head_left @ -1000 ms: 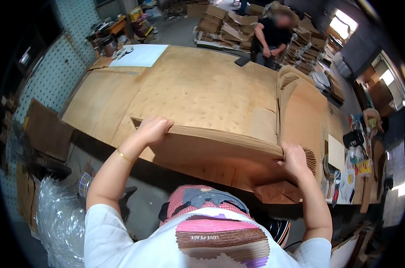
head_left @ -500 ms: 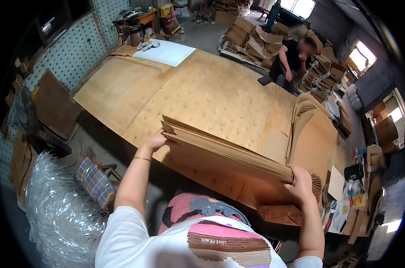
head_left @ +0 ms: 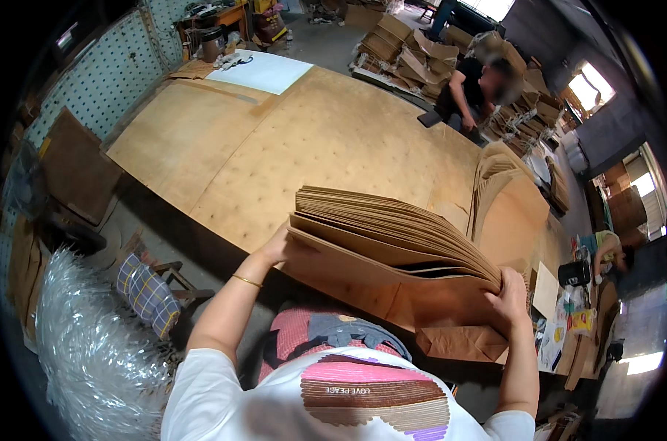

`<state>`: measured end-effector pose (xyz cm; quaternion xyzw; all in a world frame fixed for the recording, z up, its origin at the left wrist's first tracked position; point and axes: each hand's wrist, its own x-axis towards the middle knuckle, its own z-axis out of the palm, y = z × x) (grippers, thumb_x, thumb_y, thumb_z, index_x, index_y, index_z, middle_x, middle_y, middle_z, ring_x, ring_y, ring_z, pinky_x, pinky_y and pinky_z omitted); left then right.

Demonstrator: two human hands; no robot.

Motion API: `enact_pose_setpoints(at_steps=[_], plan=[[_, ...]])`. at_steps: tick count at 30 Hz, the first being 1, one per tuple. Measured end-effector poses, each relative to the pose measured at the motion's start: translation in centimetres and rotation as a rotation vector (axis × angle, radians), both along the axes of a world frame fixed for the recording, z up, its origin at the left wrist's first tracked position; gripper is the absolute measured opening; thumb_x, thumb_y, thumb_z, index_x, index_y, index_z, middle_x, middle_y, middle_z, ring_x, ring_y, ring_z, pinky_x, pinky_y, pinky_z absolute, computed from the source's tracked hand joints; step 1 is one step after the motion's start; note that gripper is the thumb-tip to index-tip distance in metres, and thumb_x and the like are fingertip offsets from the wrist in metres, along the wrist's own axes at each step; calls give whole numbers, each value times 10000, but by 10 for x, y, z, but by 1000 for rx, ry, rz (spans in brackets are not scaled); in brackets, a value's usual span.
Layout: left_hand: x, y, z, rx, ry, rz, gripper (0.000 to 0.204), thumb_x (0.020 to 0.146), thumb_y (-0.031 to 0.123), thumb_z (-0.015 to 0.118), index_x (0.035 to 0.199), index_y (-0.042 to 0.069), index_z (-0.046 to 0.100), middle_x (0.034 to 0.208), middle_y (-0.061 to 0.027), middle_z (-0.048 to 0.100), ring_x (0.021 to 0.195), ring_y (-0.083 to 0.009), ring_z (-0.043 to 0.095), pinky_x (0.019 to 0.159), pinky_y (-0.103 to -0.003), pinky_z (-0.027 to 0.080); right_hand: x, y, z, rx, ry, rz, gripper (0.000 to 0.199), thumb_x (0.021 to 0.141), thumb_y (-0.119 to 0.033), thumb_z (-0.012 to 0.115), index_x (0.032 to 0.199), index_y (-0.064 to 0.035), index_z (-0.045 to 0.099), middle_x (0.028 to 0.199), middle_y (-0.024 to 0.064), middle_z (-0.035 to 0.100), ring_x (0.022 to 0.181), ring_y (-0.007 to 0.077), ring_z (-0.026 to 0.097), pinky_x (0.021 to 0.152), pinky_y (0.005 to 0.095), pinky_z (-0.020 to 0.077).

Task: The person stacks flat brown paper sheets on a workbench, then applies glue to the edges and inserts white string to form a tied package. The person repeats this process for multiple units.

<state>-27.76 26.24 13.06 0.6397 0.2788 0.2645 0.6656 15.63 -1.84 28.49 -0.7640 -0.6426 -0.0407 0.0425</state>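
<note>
We clamp the paper stack (head_left: pixel 392 224) between left hand (head_left: pixel 279 246) and right hand (head_left: pixel 510 295); fanned open, it could spill if either slackens.

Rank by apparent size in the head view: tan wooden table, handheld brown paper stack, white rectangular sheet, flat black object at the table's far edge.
1. Tan wooden table
2. Handheld brown paper stack, its nearness enlarging it
3. White rectangular sheet
4. Flat black object

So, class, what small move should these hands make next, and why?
Perhaps the left hand should press the near brown sheets toward the other sheets, since they stand apart on the left, while the right hand grips their right ends together.
</note>
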Motion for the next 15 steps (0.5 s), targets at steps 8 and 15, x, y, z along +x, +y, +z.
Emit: enact_pose_setpoints(at_steps=[8, 15], plan=[[21, 0, 8, 45, 43, 71, 485, 753, -3, 714, 1197, -2, 520, 1216, -109, 555, 1071, -163, 545, 886, -331, 508, 0, -1, 5, 38, 27, -2, 529, 552, -162, 808, 1013, -64, 570, 948, 137, 597, 933, 349, 551, 829, 425, 426], [0, 42, -54, -278, -22, 127, 397, 910, 213, 521, 1206, -52, 520, 1154, -163, 574, 1068, -274, 557, 938, -388, 486, 14, 5, 12, -22, 101, 4, 397, 576, -149, 798, 882, -53, 564, 870, 150, 611, 873, 352, 572, 771, 435, 440]])
